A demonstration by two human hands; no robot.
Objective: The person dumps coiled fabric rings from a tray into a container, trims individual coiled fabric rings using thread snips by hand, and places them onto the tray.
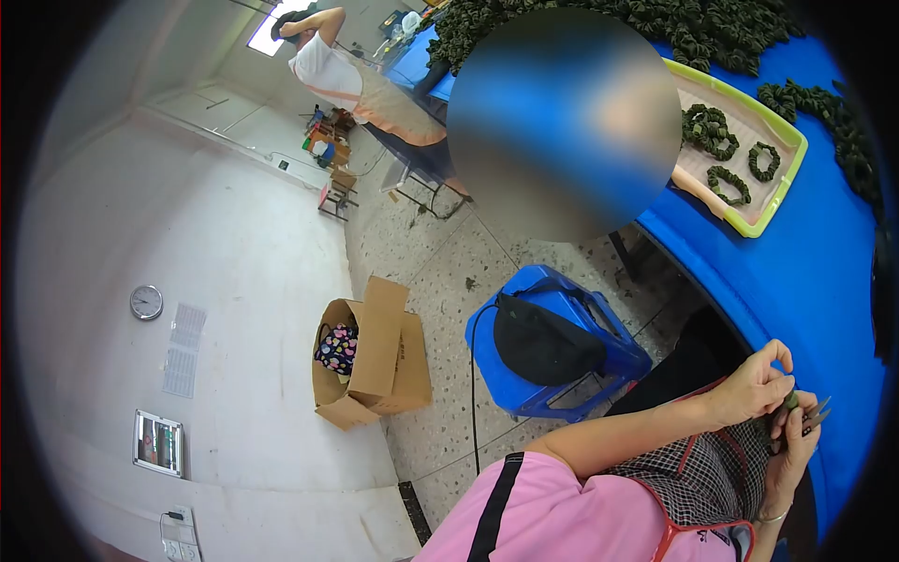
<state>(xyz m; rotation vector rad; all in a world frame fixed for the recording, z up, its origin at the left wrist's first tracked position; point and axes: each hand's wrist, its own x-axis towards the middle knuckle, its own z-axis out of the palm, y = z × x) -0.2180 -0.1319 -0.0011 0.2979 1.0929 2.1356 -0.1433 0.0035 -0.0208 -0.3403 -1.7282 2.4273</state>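
At the lower right, over a checked apron, my left hand (754, 386) is closed, its fingertips pinched at a small piece of dark green gathered fabric (792, 401), which looks like a scrunchie. Close beside it, my right hand (794, 450) is closed round a small pair of scissors (817, 416). The metal blades point away from the palm, and the fingers also touch the green fabric. Most of that fabric is hidden by my hands. Further up on the blue table, several dark green scrunchies (730, 185) lie in a yellow-green rimmed tray (796, 155).
Piles of green scrunchies (693, 28) cover the far part of the blue table (749, 281). A blue stool (487, 361) with a black cushion (548, 342) and an open cardboard box (384, 347) stand on the floor. Another person (346, 80) sits further back. A blurred circle hides the middle.
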